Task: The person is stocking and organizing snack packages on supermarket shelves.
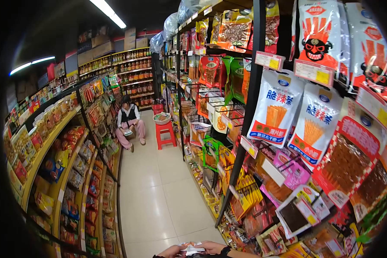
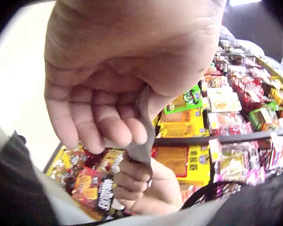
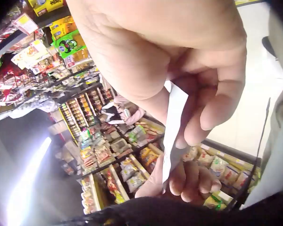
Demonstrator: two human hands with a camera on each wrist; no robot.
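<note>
At the bottom of the head view, my left hand (image 1: 172, 251) and right hand (image 1: 212, 247) hold a small strip of white paper (image 1: 194, 250) between them. In the left wrist view the left hand (image 2: 127, 70) pinches one end of the strip (image 2: 142, 149), which looks grey in shade; its other fingers are bent. The right hand (image 2: 153, 188) grips the other end below. From the right wrist view, the right hand (image 3: 179, 56) pinches the strip (image 3: 173, 127) between thumb and bent fingers. The left hand (image 3: 184, 181) is at its far end.
Racks of hanging snack bags (image 1: 277, 107) line the right side. Shelves of packets (image 1: 77, 167) run along the left, with a tiled floor (image 1: 159, 198) between. Farther down the aisle, a person (image 1: 129, 120) sits low beside a red stool (image 1: 164, 134) bearing a basket (image 1: 161, 118).
</note>
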